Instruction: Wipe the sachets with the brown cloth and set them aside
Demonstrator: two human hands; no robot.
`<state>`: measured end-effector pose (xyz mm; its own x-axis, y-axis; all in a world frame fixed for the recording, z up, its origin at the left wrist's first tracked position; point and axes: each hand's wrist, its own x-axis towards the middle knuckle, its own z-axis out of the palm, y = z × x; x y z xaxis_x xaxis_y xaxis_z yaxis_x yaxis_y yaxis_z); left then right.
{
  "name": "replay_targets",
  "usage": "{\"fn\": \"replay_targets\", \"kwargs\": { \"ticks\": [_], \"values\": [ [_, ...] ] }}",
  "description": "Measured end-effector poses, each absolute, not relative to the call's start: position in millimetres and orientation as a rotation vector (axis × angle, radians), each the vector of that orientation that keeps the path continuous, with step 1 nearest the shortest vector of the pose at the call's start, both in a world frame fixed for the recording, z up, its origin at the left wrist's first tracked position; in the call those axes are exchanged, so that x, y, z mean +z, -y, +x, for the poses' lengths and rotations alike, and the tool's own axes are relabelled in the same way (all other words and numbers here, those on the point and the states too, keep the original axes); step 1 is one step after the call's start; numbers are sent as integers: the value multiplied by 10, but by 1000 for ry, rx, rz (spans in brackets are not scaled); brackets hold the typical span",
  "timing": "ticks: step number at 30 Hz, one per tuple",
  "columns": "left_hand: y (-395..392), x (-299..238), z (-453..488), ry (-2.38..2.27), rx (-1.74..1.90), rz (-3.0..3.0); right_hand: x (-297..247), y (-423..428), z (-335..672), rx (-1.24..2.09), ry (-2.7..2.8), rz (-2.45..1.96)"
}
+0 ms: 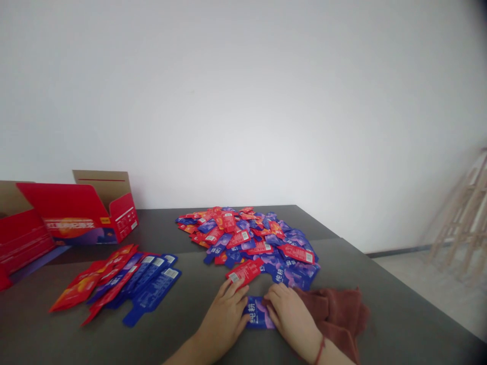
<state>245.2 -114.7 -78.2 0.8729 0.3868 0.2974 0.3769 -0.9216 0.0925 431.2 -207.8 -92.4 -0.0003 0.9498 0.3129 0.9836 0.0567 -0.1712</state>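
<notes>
A small flat blue-and-purple pouch (255, 313) with white characters lies on the dark table between my two hands. My left hand (223, 315) is at its left end, thumb on the edge and fingers bent; its fingertips reach a red pouch (247, 271) just beyond. My right hand (292, 313), with a red cord on the wrist, grips the right end of the blue pouch, fingers bent and partly hidden. Beside and partly beneath my right hand lies a crumpled brown cloth (342, 314).
A heap of red and blue pouches (239, 238) spreads just beyond my hands. At left, a fanned row of pouches (125, 279) lies before an open red carton (76, 215), with another red carton (23, 241) beside it. A wooden rack (462, 218) stands right of the table (395, 324).
</notes>
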Motion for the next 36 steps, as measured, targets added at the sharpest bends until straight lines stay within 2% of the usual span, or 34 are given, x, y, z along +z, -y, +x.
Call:
{"fn": "replay_targets", "kwargs": {
  "ticks": [5, 11, 16, 20, 26, 30, 36],
  "values": [
    [1089, -796, 2436, -628, 512, 3080, -910, 1908, 4051, -242, 2112, -1996],
    [1120, -872, 2453, -642, 558, 3188, -925, 2247, 4332, -87, 2172, -1744],
    [1195, -850, 2486, -706, 585, 3183, -829, 2391, 4655, -148, 2051, -1959],
    [1178, -850, 2473, -772, 530, 3067, -752, 2241, 4359, -244, 1947, -1923],
    [1097, -926, 2423, -809, 439, 2898, -946, 1997, 3729, -186, 2167, -1856],
    [1075, -901, 2406, -755, 451, 2892, -938, 2124, 3864, -21, 2218, -1756],
    [1027, -882, 2411, -717, 438, 2850, -774, 2300, 4209, 21, 2134, -1808]
  ]
}}
